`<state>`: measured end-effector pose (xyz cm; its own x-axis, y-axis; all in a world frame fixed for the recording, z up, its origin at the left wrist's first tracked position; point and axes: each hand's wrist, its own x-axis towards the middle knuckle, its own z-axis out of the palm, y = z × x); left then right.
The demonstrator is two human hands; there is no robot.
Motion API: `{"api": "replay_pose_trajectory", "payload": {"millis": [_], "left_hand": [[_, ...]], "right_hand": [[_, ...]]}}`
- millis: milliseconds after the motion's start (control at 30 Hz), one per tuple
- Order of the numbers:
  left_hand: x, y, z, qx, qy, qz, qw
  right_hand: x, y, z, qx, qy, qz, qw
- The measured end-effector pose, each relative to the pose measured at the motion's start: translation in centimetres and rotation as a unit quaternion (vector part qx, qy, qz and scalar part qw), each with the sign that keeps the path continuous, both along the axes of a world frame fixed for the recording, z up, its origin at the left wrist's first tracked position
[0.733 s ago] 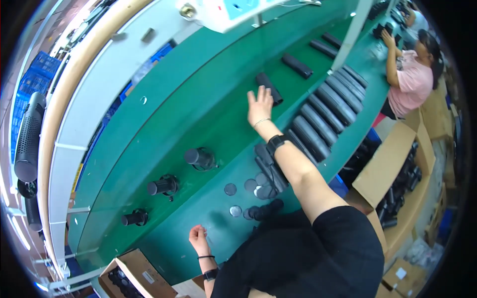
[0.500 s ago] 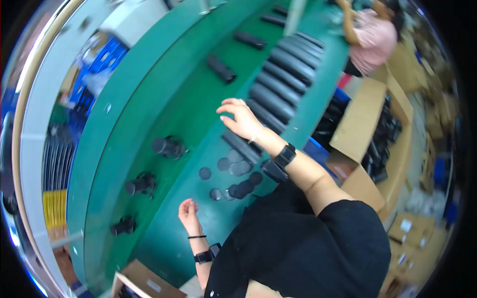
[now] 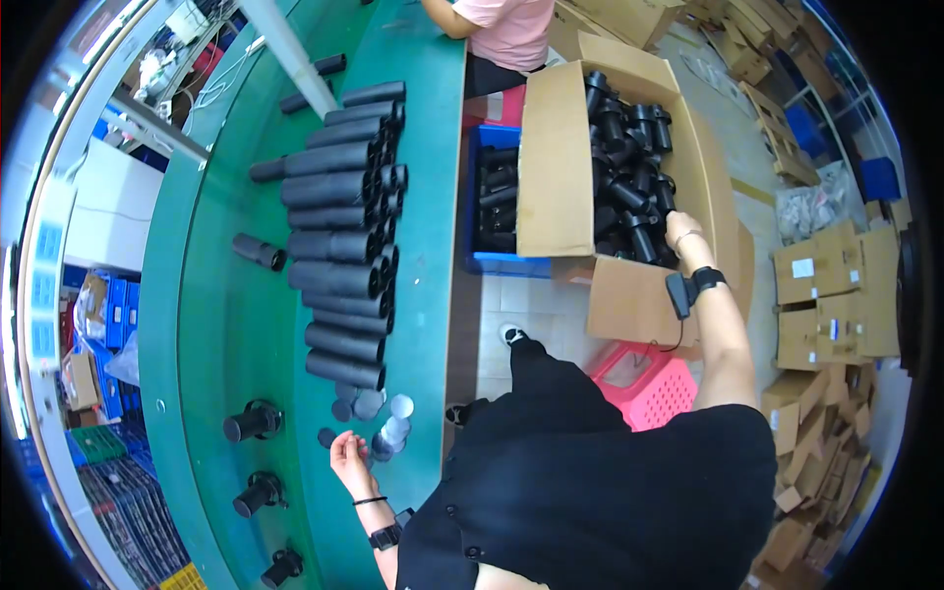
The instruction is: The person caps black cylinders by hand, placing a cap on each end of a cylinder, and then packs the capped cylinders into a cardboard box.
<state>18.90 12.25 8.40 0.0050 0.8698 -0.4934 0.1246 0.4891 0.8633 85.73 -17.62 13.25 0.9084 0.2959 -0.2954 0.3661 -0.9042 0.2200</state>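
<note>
Right hand (image 3: 681, 231) curled at right side of box (image 3: 556, 162), fingertips hidden; grip on black fittings (image 3: 629, 187) inside cannot be told. Left hand (image 3: 352, 464) left of box, fingers bunched, any pinch unclear; discs (image 3: 369, 404) alongside overlapped. Co-worker (image 3: 513, 34) beyond box, head cut off.

From my end I see black parts (image 3: 612, 128): short cylinders, some with wider collars, heaped loose at mixed angles in open carton (image 3: 556, 162). One sits against right hand (image 3: 681, 231), at carton's near-right side; whether gripped, I can't tell. Discs (image 3: 370, 404): flat, round, mostly dark grey, few paler and shiny. I count several overlapping, lying flat on table (image 3: 425, 305), just beside left hand (image 3: 350, 458).
</note>
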Motion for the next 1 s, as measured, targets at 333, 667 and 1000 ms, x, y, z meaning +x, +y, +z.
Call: {"api": "replay_pose_trajectory", "payload": {"millis": [333, 667, 1000], "left_hand": [[15.0, -3.4, 2.4, -0.016, 0.078, -0.191, 0.978], [15.2, -5.4, 0.8, 0.051, 0.174, -0.267, 0.946], [10.6, -6.8, 0.2, 0.065, 0.163, -0.207, 0.962]], "right_hand": [[12.7, 8.5, -22.0, 0.328, 0.154, -0.154, 0.919], [14.5, 9.1, -27.1, 0.589, 0.306, -0.312, 0.680], [3.5, 9.2, -1.8, 0.747, 0.381, -0.070, 0.540]]}}
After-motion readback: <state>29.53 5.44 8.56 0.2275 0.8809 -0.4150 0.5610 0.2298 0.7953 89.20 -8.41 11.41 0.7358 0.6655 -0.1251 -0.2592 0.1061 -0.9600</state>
